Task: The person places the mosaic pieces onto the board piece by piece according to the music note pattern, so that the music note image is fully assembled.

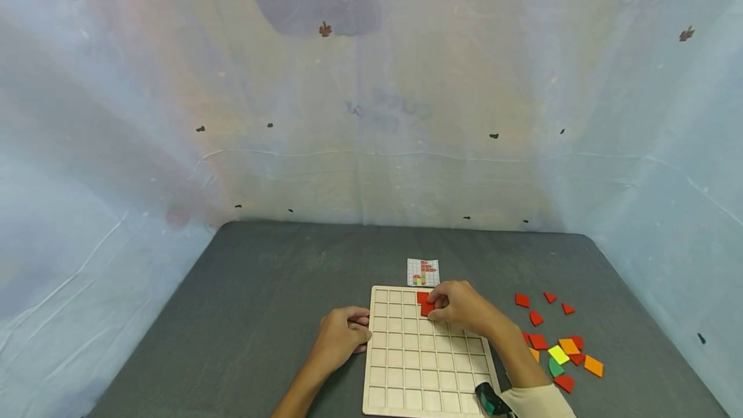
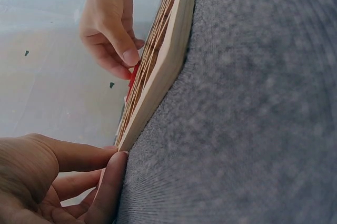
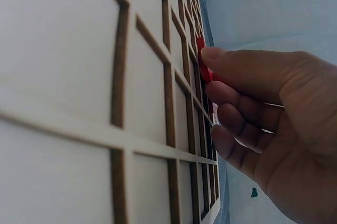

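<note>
Red tile (image 1: 427, 309) at far end of board (image 1: 412, 378), pinched by right hand (image 1: 461, 306) | left hand (image 1: 341, 334) pinching board's edge | tile looks light, stiff, perhaps slick; best held by opposite sides

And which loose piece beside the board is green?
The green piece just below the yellow piece in the head view; the other visible loose pieces are red, orange or yellow.
</note>
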